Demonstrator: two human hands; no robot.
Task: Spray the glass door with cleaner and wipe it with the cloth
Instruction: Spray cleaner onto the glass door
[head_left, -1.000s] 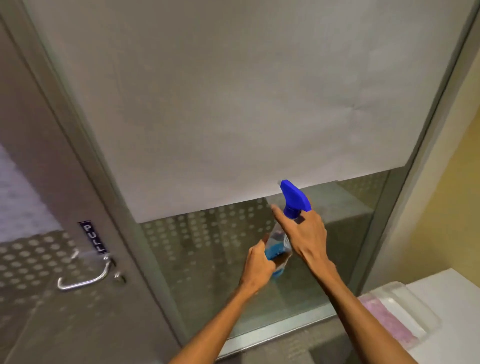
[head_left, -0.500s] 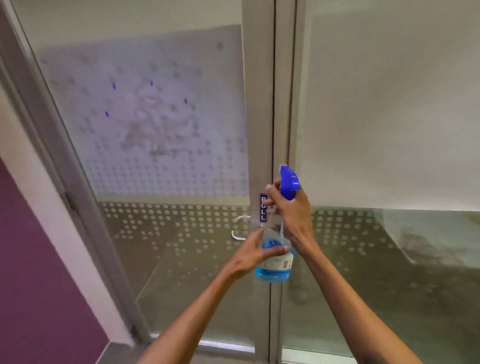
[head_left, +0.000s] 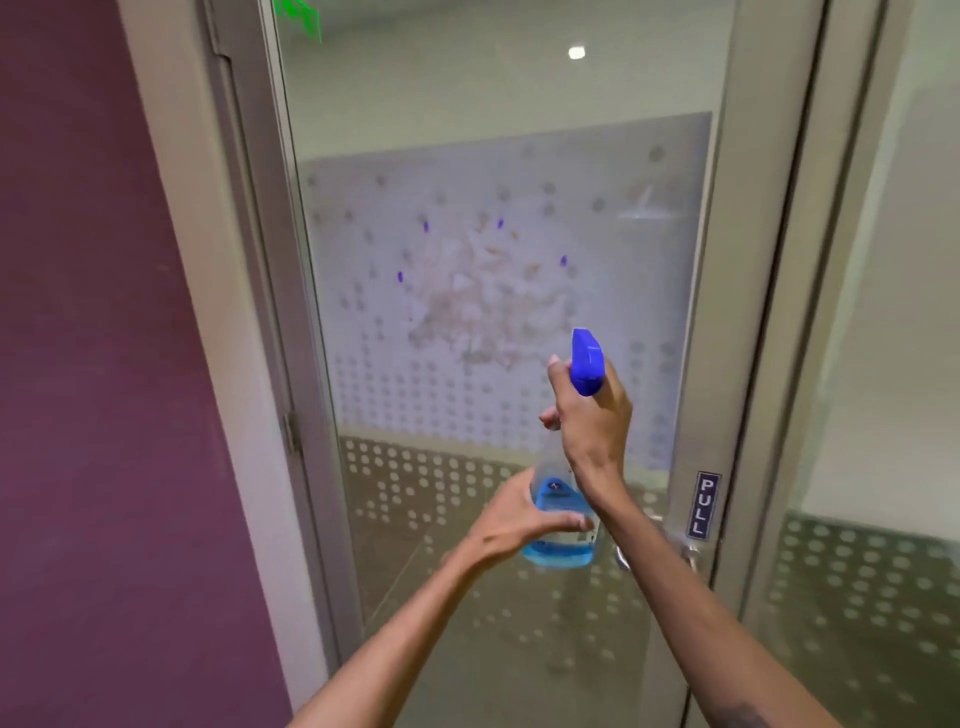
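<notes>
A glass door (head_left: 498, 176) with a frosted, dotted band fills the middle of the view; a smeared, dirty patch (head_left: 483, 296) with small purple marks sits on the frosted part. I hold a clear spray bottle (head_left: 558, 519) of blue cleaner upright in front of the glass. My right hand (head_left: 592, 421) grips its neck under the blue trigger head (head_left: 586, 361), whose nozzle points toward the glass. My left hand (head_left: 511, 522) cups the bottle's lower body. No cloth is in view.
A metal door frame (head_left: 737, 312) with a "PULL" label (head_left: 705, 505) and a lever handle (head_left: 680, 551) stands just right of the bottle. Another glass panel (head_left: 883, 364) lies further right. A purple wall (head_left: 93, 364) and pale jamb (head_left: 218, 312) close off the left.
My view has swung left from the right-hand panel to the door with the dirty patch. Both hands keep the same hold on the bottle, now raised in front of that door.
</notes>
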